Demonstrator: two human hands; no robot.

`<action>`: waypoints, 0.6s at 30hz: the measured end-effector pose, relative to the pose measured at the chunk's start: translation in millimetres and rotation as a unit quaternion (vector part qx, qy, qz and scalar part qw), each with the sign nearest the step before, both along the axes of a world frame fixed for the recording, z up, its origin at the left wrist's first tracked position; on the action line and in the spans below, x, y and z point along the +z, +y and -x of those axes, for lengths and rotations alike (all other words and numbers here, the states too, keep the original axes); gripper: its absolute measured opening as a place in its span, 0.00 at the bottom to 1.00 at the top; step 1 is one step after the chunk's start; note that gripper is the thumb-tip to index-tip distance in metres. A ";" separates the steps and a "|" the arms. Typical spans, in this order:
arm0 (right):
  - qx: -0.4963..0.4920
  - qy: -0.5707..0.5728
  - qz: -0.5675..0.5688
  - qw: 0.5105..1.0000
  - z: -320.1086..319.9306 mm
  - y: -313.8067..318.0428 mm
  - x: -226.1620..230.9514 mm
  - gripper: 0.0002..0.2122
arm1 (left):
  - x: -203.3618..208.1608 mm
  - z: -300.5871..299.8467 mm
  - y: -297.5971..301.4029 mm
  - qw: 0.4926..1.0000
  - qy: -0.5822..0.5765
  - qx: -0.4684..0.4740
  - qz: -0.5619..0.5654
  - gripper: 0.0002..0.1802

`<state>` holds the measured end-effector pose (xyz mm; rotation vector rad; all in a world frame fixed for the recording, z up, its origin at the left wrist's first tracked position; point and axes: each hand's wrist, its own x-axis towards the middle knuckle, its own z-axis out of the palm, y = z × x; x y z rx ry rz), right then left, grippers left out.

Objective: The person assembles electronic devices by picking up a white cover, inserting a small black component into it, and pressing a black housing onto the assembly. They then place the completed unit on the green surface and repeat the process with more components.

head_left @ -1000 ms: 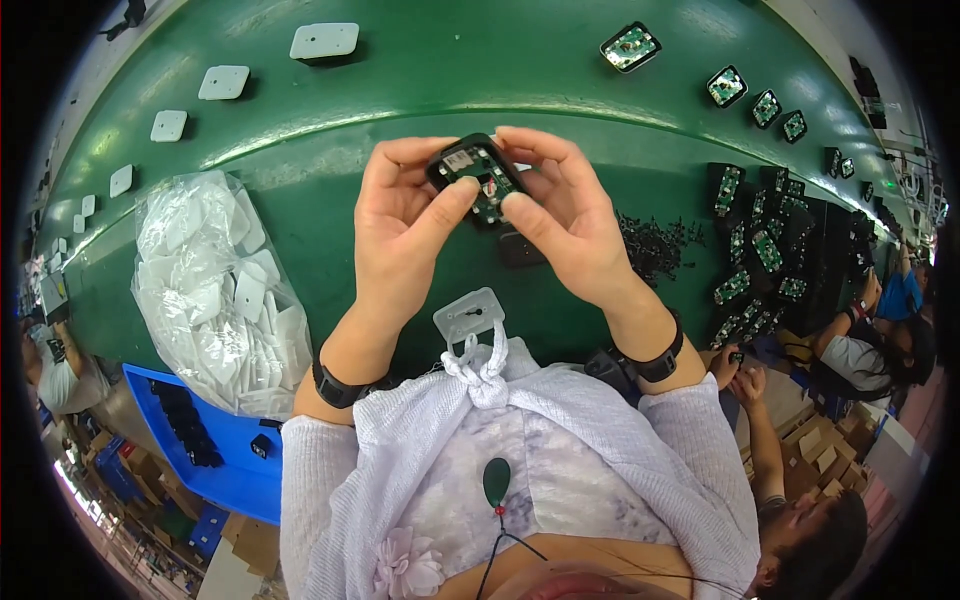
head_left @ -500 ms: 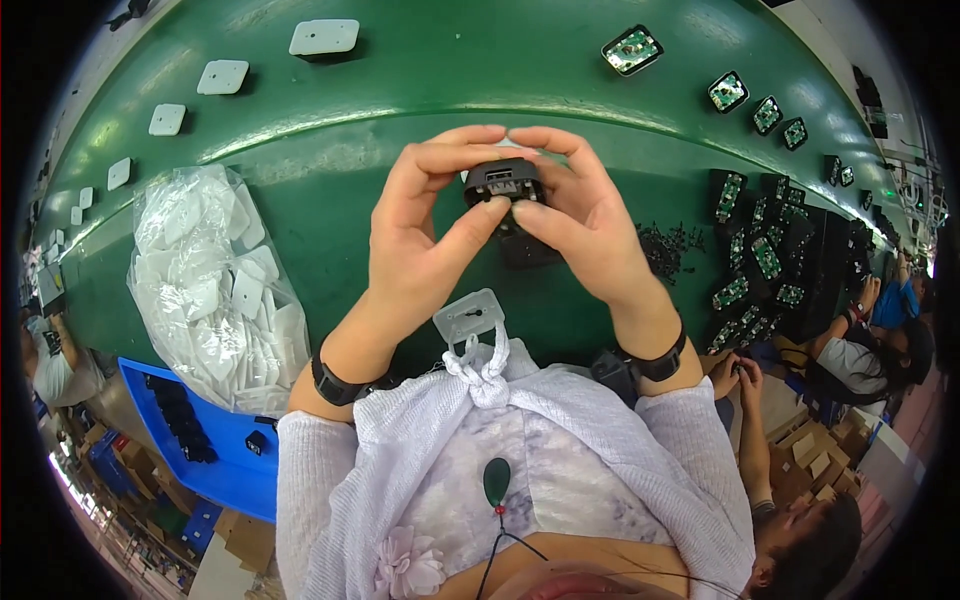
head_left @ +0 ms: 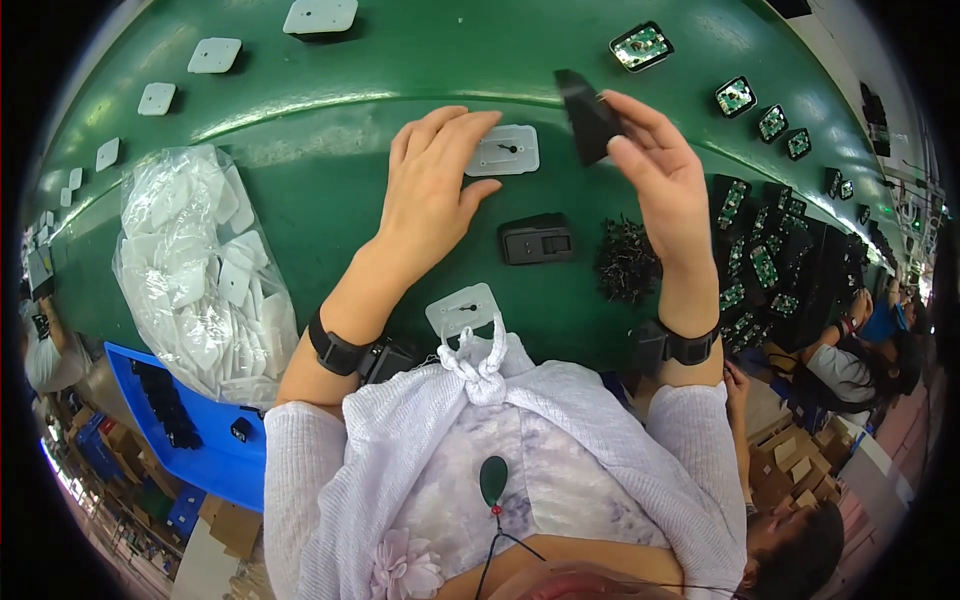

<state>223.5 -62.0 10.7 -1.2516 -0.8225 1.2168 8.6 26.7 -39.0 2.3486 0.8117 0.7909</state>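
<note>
In my right hand, closed between thumb and fingers, is a black plastic housing, smeared by motion and tilted above the table. My left hand has its fingers stretched out, thumb apart, beside a translucent white plate with a small dark piece at its middle. The fingertips overlap the plate's left edge; whether they touch it I cannot tell. Below the plate, a black boxy device lies on the green table. Closer to my body is a second translucent plate.
At left lies a clear bag of white plates, with a blue tray below it. Right of the device is a heap of small black parts, then several circuit boards in black housings. White covers and open units line the far strip.
My hands have come apart. The black housing went up and right in my right hand, while my left hand let go and now rests by the uncovered white plate.
</note>
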 end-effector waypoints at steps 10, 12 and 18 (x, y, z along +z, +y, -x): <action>0.154 -0.507 -0.151 0.835 26.4 26.2 -14.2 0.19 | -5.5 14.8 0.4 1.000 -0.015 0.001 0.027 0.30; 0.167 -0.522 -0.148 0.823 28.3 27.3 -15.9 0.19 | -7.3 17.5 -1.2 1.000 0.020 -0.010 0.016 0.30; 0.170 -0.552 -0.159 0.801 30.2 28.3 -18.7 0.20 | -6.5 19.5 -3.5 0.999 0.047 -0.017 0.013 0.33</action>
